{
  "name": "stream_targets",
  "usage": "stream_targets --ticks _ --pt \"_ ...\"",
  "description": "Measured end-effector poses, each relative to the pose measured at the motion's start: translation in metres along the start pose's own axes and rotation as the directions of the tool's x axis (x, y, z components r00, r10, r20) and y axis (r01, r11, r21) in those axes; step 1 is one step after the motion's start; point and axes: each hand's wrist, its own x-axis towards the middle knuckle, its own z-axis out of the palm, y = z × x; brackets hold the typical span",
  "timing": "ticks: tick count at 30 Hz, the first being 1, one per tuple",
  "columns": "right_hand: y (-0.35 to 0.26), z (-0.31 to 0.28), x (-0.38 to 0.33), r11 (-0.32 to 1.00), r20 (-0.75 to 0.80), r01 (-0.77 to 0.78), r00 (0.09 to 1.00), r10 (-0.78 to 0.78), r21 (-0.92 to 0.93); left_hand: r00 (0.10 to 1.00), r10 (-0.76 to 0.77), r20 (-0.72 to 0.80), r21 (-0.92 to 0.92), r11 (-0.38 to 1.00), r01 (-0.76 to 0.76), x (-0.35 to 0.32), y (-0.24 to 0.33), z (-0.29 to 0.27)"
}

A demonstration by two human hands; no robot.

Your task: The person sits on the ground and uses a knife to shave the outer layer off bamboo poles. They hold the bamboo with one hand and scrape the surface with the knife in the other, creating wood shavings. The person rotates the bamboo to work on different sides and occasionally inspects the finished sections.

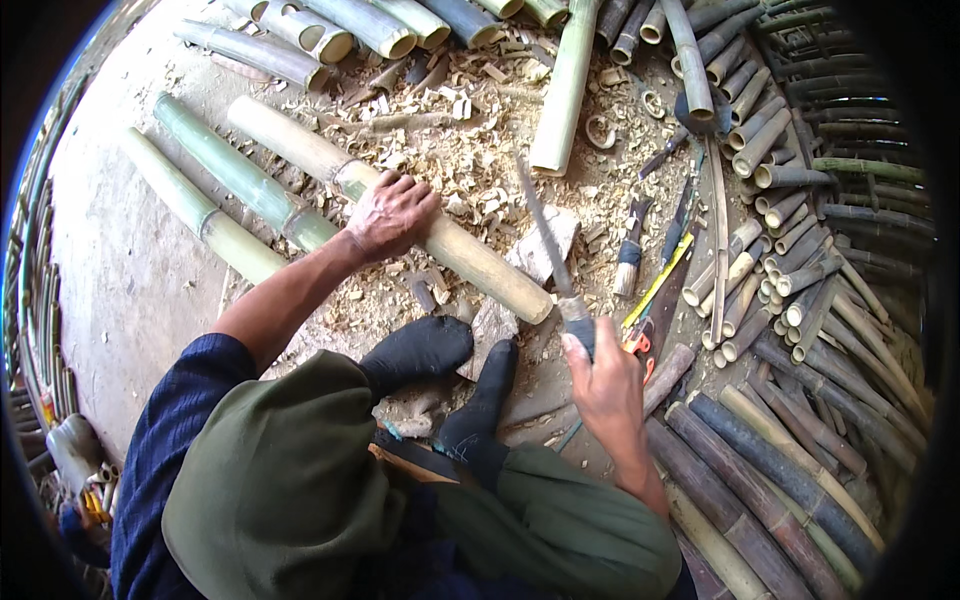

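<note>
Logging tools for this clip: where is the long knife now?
In the head view, right of centre, the long knife is in the right hand, its blade beside the end of the bamboo pole under the left hand.

Left fingers [422, 194] across bamboo tube [478, 260]

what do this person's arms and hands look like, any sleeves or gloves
The left hand and right hand are bare: no gloves, and no watch or bracelet shows. The left arm wears a dark navy sleeve with a finely textured weave, ending near the elbow. The right forearm is bare as far as it shows.
</note>
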Motion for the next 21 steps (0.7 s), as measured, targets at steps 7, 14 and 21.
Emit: stream_targets --ticks 7,14,21 --pt "0.081 0.050 -0.021 0.918 -0.002 -0.147 0.987 0.158 -0.367 0.987 0.084 -0.138 0.008 0.996 -0.084 0.013 0.015 0.003" --pt "0.006 0.008 -0.009 0.994 -0.094 0.109 0.989 -0.111 -0.032 0.992 0.025 -0.127 0.036 0.999 -0.020 -0.013 0.004 0.006" --pt "0.080 0.053 -0.009 0.935 0.017 -0.115 0.992 0.128 -0.336 0.987 0.031 -0.161 0.063 0.998 -0.021 0.002 0.021 -0.008"
